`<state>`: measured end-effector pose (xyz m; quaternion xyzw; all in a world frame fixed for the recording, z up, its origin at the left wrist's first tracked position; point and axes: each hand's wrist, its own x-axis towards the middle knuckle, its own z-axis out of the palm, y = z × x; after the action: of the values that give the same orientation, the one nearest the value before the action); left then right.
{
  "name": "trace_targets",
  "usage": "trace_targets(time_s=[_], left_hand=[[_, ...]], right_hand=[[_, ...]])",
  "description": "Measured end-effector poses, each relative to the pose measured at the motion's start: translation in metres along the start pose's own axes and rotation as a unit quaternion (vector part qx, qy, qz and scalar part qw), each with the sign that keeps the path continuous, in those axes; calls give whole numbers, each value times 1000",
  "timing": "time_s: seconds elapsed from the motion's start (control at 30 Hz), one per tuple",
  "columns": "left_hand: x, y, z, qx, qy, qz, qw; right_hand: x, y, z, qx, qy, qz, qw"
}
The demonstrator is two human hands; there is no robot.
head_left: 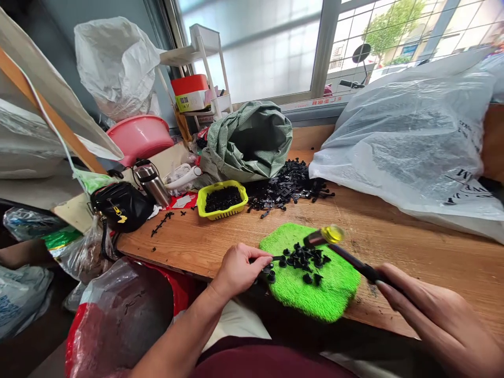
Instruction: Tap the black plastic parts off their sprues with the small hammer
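Our outstretched left hand (240, 268) is pinching one strip (277, 258) by the bench's (244, 231) front edge, right hand (423, 304) gripping one hammer (350, 259).

We see a wood-grain bench (394, 236) spanning the middle and right of the frame. On it, right of lower centre, we have a bright green cloth (334, 273) near the front edge. Behind, we find a yellow basket (220, 214), a heap of black parts (289, 184), an open green sack (232, 157) and, upper right, a large white plastic bag (417, 147). Loose black bits (161, 224) lie scattered left of centre, near a black handbag (124, 207).
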<state>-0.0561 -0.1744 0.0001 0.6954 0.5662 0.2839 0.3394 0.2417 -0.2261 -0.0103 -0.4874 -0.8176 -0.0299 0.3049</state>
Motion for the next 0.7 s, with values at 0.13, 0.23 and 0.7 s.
trace_targets(time_s=[0.13,0.23,0.7], left_hand=[[2,8,-7,60,-16,10,998],[3,12,-10,85,-23,17,996],[6,16,-11,128,-35,17,991]], right_hand=[[33,-21,-2,-36,-12,-97,995],[40,-25,-4,-64,24,-110,992],[24,-29,16,-59,-21,-102,993]])
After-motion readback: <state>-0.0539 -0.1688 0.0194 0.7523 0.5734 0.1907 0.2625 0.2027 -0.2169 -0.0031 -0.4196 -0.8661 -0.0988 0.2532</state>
